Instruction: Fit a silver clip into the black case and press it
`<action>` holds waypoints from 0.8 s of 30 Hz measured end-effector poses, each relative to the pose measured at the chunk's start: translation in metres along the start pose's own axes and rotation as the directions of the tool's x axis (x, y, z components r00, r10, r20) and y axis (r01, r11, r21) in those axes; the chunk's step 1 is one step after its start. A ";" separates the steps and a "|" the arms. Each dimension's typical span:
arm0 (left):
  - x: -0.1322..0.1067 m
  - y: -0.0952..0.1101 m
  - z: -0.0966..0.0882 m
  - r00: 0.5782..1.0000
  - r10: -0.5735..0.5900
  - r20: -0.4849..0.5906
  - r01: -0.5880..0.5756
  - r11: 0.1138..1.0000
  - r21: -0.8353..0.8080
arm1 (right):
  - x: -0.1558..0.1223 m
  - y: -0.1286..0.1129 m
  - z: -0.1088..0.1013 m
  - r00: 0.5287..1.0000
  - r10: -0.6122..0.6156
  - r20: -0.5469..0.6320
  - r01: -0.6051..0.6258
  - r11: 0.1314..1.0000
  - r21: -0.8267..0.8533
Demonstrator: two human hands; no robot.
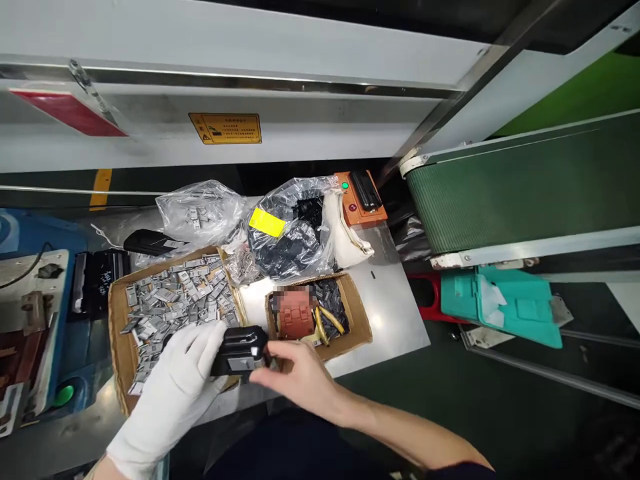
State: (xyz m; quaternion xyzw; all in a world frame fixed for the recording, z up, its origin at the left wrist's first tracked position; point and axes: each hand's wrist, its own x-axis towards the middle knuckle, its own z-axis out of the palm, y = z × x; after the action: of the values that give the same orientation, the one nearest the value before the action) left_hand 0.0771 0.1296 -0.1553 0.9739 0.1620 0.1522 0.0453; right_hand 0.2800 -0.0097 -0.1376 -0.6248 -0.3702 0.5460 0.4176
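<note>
Holding a black plastic part (239, 352) between them, both hands work just in front of the large cardboard box (120, 313), which serves as the landmark. The left hand (177, 380), in a white glove, cups the part from its left side with fingers closed around it. The right hand (295, 373), bare, pinches the part's right end with thumb and fingertips. A grey metal insert shows on the part's near face.

The large cardboard box is filled with small grey metal pieces (175, 297). Just to its right sits a smaller cardboard box (357, 313) holding dark parts, yellow strips and a blurred reddish item. Behind the large box lie a clear plastic bag (200, 210) of metal pieces and a second bag (290, 230) of black parts with a yellow label. Further behind and to the right stands an orange switch box (357, 200) with a green button. Well to the right of the large box runs a green conveyor belt (525, 187), with a teal tray (505, 303) below it. To the left of the large box stands a blue machine (30, 320).
</note>
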 end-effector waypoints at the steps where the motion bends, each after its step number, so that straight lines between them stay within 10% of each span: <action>1: 0.001 0.001 0.002 1.000 -0.021 -0.005 0.021 1.000 -0.008 | 0.004 -0.009 -0.015 0.998 -0.030 0.046 0.035 0.995 -0.098; 8: -0.001 0.028 0.001 0.938 -0.345 -0.031 0.347 0.936 0.061 | 0.162 -0.024 -0.167 0.925 -0.227 -0.304 -0.015 0.779 -0.627; 13: 0.024 0.063 -0.021 0.880 -0.454 -0.138 0.467 0.881 0.079 | 0.272 0.028 -0.203 0.956 -0.156 -0.249 -0.083 0.669 -0.738; 24: 0.039 0.083 -0.049 0.804 -0.558 -0.205 0.571 0.821 0.004 | 0.270 0.046 -0.228 0.946 -0.142 -0.291 -0.186 0.498 -0.847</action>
State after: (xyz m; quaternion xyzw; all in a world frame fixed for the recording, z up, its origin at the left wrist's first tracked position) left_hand 0.1219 0.0657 -0.0863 0.8627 0.4530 0.2209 0.0404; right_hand 0.5413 0.1938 -0.2686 -0.8342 -0.5118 0.1817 0.0956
